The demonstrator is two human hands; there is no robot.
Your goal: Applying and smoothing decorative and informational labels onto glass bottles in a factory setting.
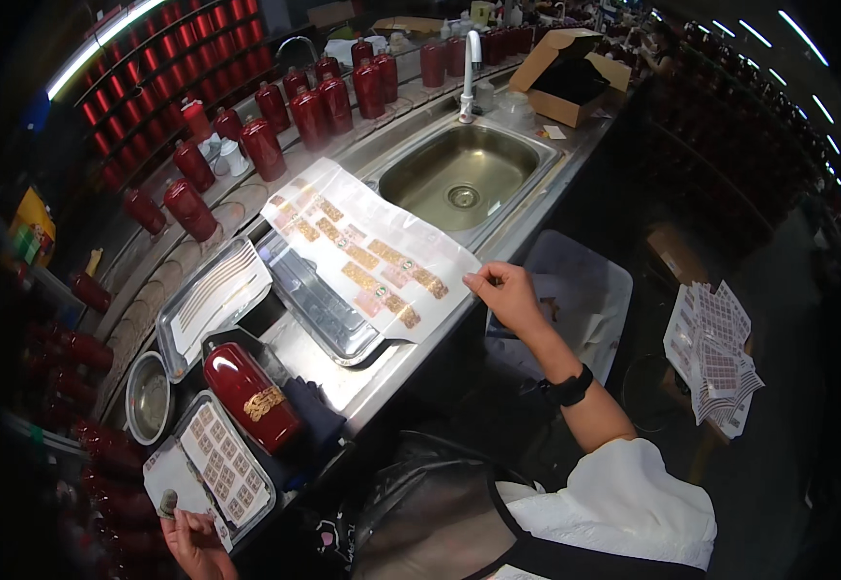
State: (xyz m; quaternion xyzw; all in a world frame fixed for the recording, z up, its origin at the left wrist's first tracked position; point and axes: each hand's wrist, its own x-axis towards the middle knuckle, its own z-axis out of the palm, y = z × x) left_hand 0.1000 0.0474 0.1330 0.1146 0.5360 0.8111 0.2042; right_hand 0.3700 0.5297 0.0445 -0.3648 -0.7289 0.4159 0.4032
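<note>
My right hand pinches the right corner of a large white decal sheet printed with gold and pink strips. The sheet lies over a clear plastic tray and reaches the sink's edge. At the lower left, my left hand holds a small dark greenish piece between its fingertips; its exact kind is unclear. That hand is beside a tray of small printed decals. Between the hands, a glossy red bottle with a gold decal lies tilted by a dark cloth.
Beyond the decal sheet is a steel sink with a white faucet. Red bottles line the conveyor at the back. A tray of striped sheets and a metal bowl stand left. An open carton sits far right.
</note>
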